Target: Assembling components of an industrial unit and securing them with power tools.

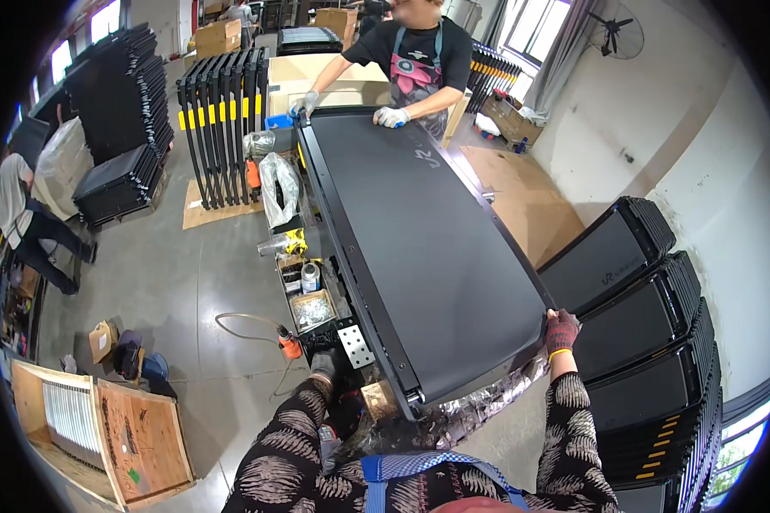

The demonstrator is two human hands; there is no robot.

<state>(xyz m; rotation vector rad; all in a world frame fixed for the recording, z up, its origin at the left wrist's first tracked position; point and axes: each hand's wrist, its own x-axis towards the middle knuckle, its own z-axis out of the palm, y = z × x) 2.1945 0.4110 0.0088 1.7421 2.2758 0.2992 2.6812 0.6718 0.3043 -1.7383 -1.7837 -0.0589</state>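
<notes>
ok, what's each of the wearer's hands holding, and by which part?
Right hand: the long black panel, by its near right corner. Left hand: beside the panel; can't tell whether it holds anything.

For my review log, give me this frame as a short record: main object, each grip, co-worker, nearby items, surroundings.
Main object: long black panel, lying flat at a slant
Right grip: dark red glove, holding the panel's near right corner
Left grip: grey glove, below the panel's left edge, near a perforated metal plate; its hold is unclear
Co-worker: at the far end, both gloved hands on the panel
Nearby: orange tool, bottle
Surroundings: stacked black panels right; yellow-banded frames and wooden crate left
</notes>
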